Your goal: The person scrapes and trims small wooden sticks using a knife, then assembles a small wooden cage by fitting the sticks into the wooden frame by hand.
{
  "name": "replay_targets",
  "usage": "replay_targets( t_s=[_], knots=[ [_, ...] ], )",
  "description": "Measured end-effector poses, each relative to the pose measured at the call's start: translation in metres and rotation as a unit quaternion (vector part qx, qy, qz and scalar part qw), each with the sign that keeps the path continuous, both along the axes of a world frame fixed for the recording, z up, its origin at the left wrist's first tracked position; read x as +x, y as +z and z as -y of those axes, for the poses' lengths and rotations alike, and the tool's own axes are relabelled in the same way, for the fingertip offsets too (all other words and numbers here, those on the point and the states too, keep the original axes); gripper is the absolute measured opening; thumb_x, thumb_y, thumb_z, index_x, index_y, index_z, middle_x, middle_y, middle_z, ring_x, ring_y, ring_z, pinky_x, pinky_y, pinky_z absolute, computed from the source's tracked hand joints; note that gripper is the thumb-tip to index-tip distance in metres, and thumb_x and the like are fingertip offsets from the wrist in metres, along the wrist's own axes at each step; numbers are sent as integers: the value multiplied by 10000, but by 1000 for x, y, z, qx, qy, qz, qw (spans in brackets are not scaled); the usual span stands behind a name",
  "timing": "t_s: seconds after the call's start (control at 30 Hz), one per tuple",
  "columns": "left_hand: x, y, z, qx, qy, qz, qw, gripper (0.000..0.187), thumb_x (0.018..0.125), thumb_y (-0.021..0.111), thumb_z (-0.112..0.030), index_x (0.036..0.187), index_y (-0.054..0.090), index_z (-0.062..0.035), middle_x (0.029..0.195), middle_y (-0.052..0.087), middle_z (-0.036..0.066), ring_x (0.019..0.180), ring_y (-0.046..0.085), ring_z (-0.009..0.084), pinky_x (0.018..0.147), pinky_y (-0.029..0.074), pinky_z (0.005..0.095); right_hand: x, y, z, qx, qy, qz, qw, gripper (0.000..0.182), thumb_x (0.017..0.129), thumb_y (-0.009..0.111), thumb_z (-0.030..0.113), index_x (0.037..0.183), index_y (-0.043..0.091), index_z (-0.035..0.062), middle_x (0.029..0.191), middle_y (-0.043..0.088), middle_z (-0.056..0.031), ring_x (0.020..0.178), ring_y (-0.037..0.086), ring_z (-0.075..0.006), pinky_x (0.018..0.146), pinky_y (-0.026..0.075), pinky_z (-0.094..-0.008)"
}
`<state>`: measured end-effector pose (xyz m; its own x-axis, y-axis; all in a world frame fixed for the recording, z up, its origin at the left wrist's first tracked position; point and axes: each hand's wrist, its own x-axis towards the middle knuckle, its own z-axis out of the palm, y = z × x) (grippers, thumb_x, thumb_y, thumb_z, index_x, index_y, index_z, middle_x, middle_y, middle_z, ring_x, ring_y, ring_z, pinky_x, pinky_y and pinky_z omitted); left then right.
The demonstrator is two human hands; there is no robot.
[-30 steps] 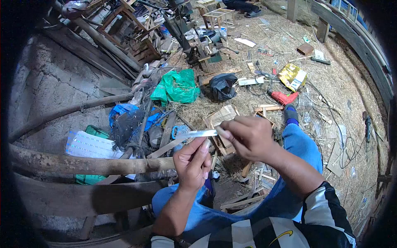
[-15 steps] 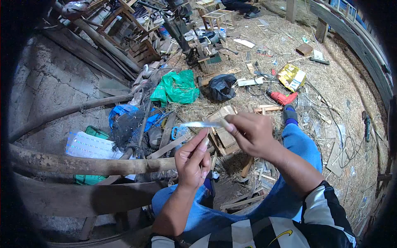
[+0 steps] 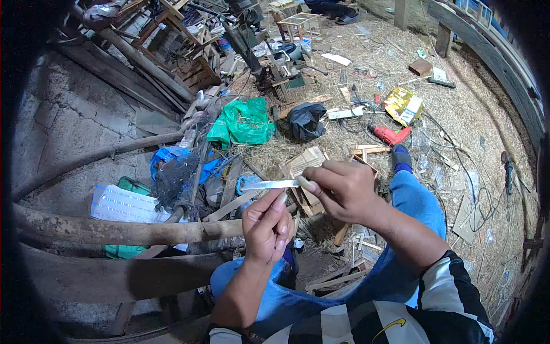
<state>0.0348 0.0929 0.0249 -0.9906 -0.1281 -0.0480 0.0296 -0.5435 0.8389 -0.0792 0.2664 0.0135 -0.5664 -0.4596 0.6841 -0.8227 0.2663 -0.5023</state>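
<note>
My right hand (image 3: 342, 192) is closed around the handle of a knife (image 3: 268, 185). Its narrow, shiny blade points left, almost level, across the tips of my left fingers. Just below the blade, my left hand (image 3: 268, 225) is closed in a pinch, thumb pressed against the index finger. Whatever sits between those fingertips is too small and hidden to make out. Both hands are held in front of me above my jeans-covered lap (image 3: 338, 292).
Wooden beams (image 3: 126, 225) run along my left. Ahead lie a green plastic bag (image 3: 243, 121), a black bag (image 3: 307, 120), a red power drill (image 3: 392, 135) with cables, and a yellow packet (image 3: 403, 106). Wood scraps cover the floor. Part of another person (image 3: 332, 8) shows at the back.
The knife and my right hand have moved slightly left and down. The blade now reaches further past my left fingertips. My left hand has barely moved.
</note>
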Motion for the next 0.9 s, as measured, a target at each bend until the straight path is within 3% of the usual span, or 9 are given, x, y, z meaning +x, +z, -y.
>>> replay_targets(
  t_s=[0.17,0.23,0.27,0.4,0.5,0.73,0.83,0.9],
  knots=[
    [2,2,-2,-39,28,2,999,350,1029,500,-73,1366,585,-26,559,496,10,363,355,64,360,325,224,-19,-5,-2,-5,-58,21,998,128,908,703,200,948,720,80,667,592,-84,553,599,-264,491,437,-380],
    [1,-1,-3,-71,43,0,997,351,1035,475,-68,1366,575,-8,550,492,17,348,354,71,356,333,227,-14,1,-3,-38,-36,13,999,133,911,700,203,950,723,77,679,604,-89,566,613,-261,497,444,-377],
    [1,-3,-3,-98,54,5,994,348,1034,484,-73,1362,577,-6,540,485,16,349,351,71,355,330,227,-5,9,-6,12,-26,21,999,136,911,697,203,962,725,80,698,619,-86,581,626,-258,501,451,-375],
    [0,1,-5,-150,53,20,987,338,1032,502,-80,1350,590,-10,530,482,16,352,341,71,356,324,228,4,1,0,11,18,21,1000,124,901,702,199,966,726,96,689,611,-70,558,606,-246,489,441,-365],
    [2,-4,-6,-122,54,-30,991,320,1029,505,-75,1324,613,-14,535,488,15,351,338,69,354,323,227,1,1,0,11,15,6,1000,121,901,699,196,964,726,96,693,612,-67,564,610,-241,489,442,-358],
    [-1,-3,-4,-68,47,8,997,324,1028,491,-60,1325,614,-18,568,516,16,348,337,59,348,333,224,-3,2,-1,13,-8,21,1000,121,909,698,204,962,731,101,689,613,-72,570,622,-239,487,438,-365],
    [3,-5,0,-42,10,-12,999,338,1029,481,-53,1343,602,-21,625,589,41,347,341,54,343,336,228,-4,-3,-1,4,-4,5,1000,138,924,690,211,972,730,88,688,612,-82,571,620,-249,493,440,-367],
    [3,-2,1,-46,9,-26,999,341,1028,476,-50,1345,598,-16,673,633,63,353,353,56,345,338,227,-23,-8,-3,-7,-75,34,997,153,937,679,205,985,724,67,703,616,-92,587,625,-261,509,451,-367]
  ],
)
